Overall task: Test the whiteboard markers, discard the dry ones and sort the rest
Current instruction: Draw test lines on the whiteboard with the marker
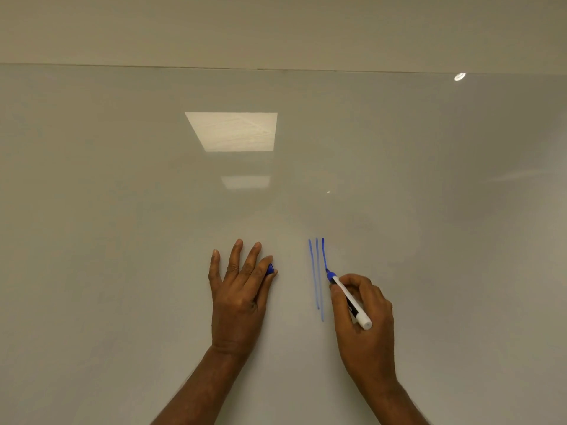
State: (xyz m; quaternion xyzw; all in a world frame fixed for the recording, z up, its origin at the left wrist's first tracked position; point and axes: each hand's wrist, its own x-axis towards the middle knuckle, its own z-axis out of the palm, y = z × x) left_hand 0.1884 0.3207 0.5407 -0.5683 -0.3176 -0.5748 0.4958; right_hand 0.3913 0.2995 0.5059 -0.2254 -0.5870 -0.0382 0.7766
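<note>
Plainly the whiteboard (pixel 122 210) filled the view. At 6 o'clock the left hand (pixel 237 297) lay spread on it, thumb and forefinger pinching the blue cap (pixel 270 269). At its 3 o'clock the right hand (pixel 365 317) had its fingers curled round the blue marker (pixel 349 297), tip touching the board on the darkest of three blue strokes (pixel 316 277). A steady, light, full-length pull would best show whether the ink held

White marker (pixel 349 297) with blue tip and black label, blue cap (pixel 270 269), three blue strokes (pixel 318 279) on greyish-white whiteboard (pixel 122 210).
</note>
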